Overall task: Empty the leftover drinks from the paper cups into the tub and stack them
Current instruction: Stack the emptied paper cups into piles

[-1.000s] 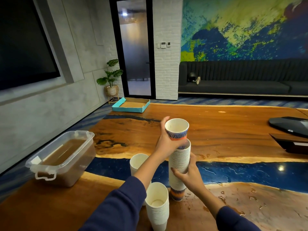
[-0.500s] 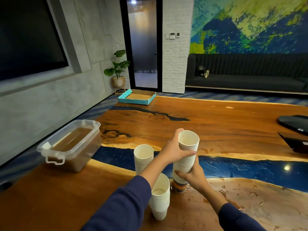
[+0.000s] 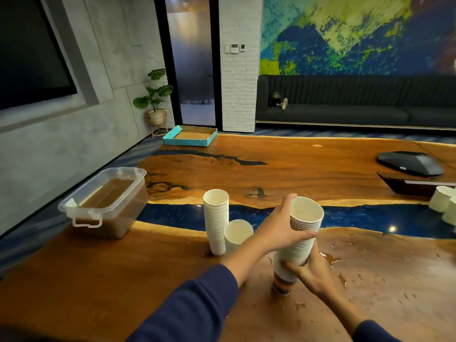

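A tall stack of white paper cups with a striped bottom cup stands on the wooden table, leaning slightly. My left hand grips the stack near its top. My right hand holds its lower part. Two more cup stacks stand to the left: a tall one and a shorter one beside it. The clear plastic tub, filled with brown liquid, sits at the table's left edge.
Spilled drops wet the table right of the stack. More white cups stand at the far right edge, near black devices. A teal cardboard tray lies at the table's far end.
One second ago my left hand held a single cup above the stack; that cup now sits nested on top. The view has shifted, bringing cups at the far right into sight.
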{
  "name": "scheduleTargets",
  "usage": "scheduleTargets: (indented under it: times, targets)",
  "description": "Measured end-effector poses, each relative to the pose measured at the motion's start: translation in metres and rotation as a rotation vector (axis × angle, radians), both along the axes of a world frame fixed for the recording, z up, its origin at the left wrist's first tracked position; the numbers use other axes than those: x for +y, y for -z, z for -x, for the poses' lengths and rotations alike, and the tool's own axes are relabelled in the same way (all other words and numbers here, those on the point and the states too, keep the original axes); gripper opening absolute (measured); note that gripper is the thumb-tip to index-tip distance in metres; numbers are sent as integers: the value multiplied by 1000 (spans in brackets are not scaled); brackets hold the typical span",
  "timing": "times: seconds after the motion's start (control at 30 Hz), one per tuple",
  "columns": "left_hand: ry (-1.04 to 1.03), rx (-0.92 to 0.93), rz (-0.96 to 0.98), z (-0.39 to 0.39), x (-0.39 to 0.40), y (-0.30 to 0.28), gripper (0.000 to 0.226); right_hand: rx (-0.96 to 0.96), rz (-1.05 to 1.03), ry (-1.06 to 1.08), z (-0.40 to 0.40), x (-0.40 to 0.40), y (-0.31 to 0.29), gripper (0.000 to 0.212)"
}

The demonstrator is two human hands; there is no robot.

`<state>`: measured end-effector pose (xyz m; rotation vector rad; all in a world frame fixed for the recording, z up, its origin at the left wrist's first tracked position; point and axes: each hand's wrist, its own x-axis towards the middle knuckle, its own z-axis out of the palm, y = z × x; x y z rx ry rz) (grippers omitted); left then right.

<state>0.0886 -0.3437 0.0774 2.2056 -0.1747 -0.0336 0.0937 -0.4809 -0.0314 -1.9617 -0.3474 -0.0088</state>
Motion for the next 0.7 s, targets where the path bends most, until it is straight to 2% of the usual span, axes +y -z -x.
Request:
scheduleTargets:
  times: [0.2,0.3,0.5,0.7]
  targets:
    - [-11,-54,15,69,11,9,90,28,-47,22,71,11,17,85]
    - [-44,-66,74,97,16,12,91,64,-55,53,93,20,18,80]
    - [-60,-80,63,140,22,7,93,144,-140,24,125,36,12,74]
    - [-118,-78,167,178,44,10,87,107,-67,-33,159,49,17,78]
